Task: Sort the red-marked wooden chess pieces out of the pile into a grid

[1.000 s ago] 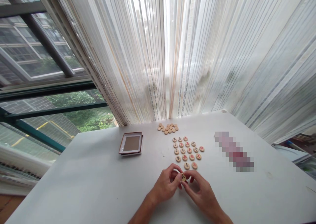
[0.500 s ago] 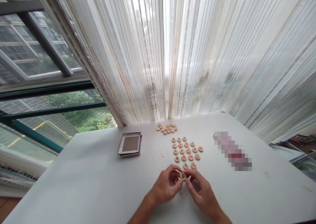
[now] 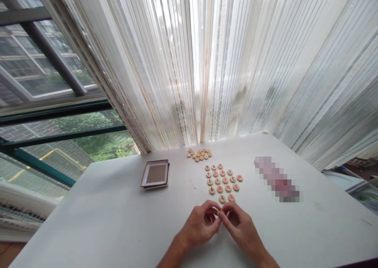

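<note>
Between the fingertips of both hands is a round wooden Chinese chess piece [image 3: 219,212], mostly covered by the fingers. My left hand [image 3: 201,223] pinches it from the left, and my right hand [image 3: 238,223] pinches it from the right. Just beyond the fingers, a black-marked horse piece [image 3: 222,198] and a red-marked piece [image 3: 231,197] lie side by side on the white table [image 3: 118,220]. Farther back are rows of face-up chess pieces [image 3: 219,189] with red or black characters.
A cluster of pieces with plain faces up [image 3: 201,158] lies near the table's back edge. On the left rests a shallow framed box or tray [image 3: 155,174]. A pixelated pinkish object [image 3: 276,177] is at the right. Striped curtains [image 3: 201,63] hang behind the table.
The held chess piece has turned within the fingers, so its black character no longer shows. The fingertips of both hands have drawn closer together. The pieces on the table stay put.
</note>
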Demonstrator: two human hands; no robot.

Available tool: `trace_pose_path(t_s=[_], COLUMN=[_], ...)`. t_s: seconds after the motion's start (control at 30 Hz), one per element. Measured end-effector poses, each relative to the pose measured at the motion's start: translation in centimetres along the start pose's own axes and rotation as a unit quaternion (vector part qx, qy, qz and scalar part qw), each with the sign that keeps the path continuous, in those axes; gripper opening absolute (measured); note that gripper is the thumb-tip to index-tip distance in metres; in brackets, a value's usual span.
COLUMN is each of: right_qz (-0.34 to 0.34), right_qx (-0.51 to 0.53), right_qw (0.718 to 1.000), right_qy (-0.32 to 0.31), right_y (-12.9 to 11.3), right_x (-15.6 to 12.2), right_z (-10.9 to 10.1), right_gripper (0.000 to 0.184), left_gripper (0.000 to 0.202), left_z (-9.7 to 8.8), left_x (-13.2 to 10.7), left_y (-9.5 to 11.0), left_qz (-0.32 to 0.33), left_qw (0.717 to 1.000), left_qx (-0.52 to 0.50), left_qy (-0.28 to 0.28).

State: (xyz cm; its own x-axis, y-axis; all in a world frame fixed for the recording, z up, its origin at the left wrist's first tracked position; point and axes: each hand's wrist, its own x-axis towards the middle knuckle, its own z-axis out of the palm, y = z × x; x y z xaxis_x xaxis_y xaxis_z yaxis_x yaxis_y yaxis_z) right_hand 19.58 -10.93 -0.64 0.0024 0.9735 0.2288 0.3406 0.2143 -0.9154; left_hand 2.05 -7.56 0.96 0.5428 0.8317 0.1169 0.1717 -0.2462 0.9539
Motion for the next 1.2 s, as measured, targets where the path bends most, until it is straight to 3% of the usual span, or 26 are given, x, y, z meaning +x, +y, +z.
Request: trace_pose_path(t_s=[0.37, 0.83, 1.2], right_qz=[-0.017, -0.087, -0.048], right_qx=[0.033, -0.035, -0.009], right_qw=[0.999, 0.995, 0.998], right_qy=[-0.027, -0.033, -0.037], right_y=[0.06, -0.09, 0.06], right_x=[-0.26, -0.14, -0.16], right_z=[-0.26, -0.09, 0.09], right_gripper=[0.016, 0.009, 0.014], left_gripper=[0.026, 0.029, 0.031], left_z=[-0.43, 0.08, -0.34], left_x=[0.18, 0.54, 0.54], left_y=[-0.32, -0.99, -0.96], left_qz=[-0.008, -0.065, -0.061], left_qw=[0.999, 0.993, 0.991], left_qx=[-0.047, -0.085, -0.122], left_qy=[0.004, 0.039, 0.017])
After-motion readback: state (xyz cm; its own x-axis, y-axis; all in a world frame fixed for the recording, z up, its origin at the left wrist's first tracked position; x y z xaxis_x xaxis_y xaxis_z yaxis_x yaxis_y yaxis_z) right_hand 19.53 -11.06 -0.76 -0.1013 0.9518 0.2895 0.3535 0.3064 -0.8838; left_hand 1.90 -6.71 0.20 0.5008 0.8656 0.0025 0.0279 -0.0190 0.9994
